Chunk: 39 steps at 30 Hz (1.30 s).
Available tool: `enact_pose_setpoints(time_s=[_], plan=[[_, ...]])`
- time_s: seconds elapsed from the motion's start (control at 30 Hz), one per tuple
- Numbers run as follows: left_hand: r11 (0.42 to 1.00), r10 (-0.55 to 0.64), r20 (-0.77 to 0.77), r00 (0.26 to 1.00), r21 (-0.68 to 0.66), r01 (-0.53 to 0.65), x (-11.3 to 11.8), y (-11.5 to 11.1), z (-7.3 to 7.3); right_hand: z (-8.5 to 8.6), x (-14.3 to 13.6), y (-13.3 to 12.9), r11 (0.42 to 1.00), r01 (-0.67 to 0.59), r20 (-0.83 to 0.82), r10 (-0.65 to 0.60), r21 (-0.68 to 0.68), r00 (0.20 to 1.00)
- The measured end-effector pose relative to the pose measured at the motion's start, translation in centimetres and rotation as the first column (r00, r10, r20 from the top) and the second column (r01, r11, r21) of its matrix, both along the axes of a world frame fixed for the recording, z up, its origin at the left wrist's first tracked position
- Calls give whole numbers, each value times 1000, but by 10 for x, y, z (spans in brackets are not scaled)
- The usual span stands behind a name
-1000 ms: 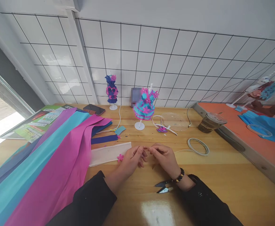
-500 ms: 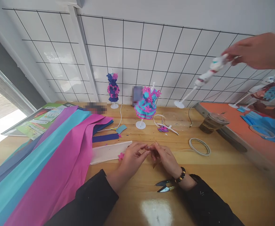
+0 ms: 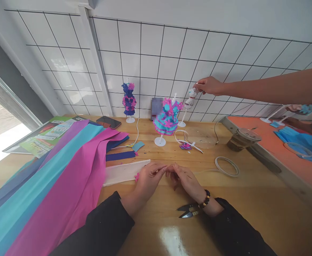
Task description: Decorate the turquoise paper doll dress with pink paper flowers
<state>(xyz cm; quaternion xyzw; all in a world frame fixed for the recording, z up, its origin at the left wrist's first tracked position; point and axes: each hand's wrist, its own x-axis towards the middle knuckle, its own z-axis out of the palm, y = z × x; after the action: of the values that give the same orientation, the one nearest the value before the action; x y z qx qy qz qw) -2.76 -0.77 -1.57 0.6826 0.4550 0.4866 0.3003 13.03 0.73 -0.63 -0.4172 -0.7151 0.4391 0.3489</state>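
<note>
My left hand [image 3: 151, 177] and my right hand [image 3: 184, 177] meet fingertip to fingertip over the wooden table. Both are closed in a pinch; anything between the fingers is too small to make out. Just left of my left hand lie a pink paper flower [image 3: 137, 177] and a white strip [image 3: 123, 173]. Below my right wrist rests a pair of thread snips [image 3: 187, 210], its handle end partly hidden. To the right is a roll of tape [image 3: 226, 166]. Behind my hands stands a small dress form in a turquoise and pink paper dress [image 3: 166, 119].
Sheets of coloured paper [image 3: 73, 170] cover the left side. Another person's hand [image 3: 210, 86] grips a white dress form [image 3: 191, 99] by the wall. A navy-dressed form [image 3: 129, 101], a phone [image 3: 109, 122] and a drink cup [image 3: 242, 139] stand or lie farther back.
The other person's hand has carried the white dress form leftward and down, to behind the turquoise and pink one. My hands stay almost in place, fingertips still together.
</note>
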Motion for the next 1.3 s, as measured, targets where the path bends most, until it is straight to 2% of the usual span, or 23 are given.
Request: enact_pose_setpoints(time_s=[0.1, 0.2, 0.37, 0.63, 0.83, 1.1, 1.3], plan=[[995, -1, 34, 999, -97, 5, -1, 0, 0, 1, -1, 0, 997, -4, 39, 1, 79, 999], [982, 46, 61, 997, -188, -34, -1, 0, -2, 1, -1, -1, 984, 15, 83, -31, 180, 996], [968, 65, 46, 997, -245, -52, -1, 0, -3, -6, -2, -1, 953, 108, 68, -132, 283, 989], [950, -66, 141, 988, -294, 105, 3, -2, -1, -7, -2, 0, 908, 37, 107, -89, 418, 990], [939, -97, 152, 984, -313, 140, 2, -3, -1, -5, -1, -1, 899, 49, 115, -110, 436, 987], [952, -132, 26, 991, -275, 134, 2, -3, -6, -2, -2, 0, 900, 46, 106, -101, 433, 989], [934, -43, 208, 977, -339, 113, 2, -4, -2, -3, 1, 2, 904, 17, 101, -66, 427, 993]])
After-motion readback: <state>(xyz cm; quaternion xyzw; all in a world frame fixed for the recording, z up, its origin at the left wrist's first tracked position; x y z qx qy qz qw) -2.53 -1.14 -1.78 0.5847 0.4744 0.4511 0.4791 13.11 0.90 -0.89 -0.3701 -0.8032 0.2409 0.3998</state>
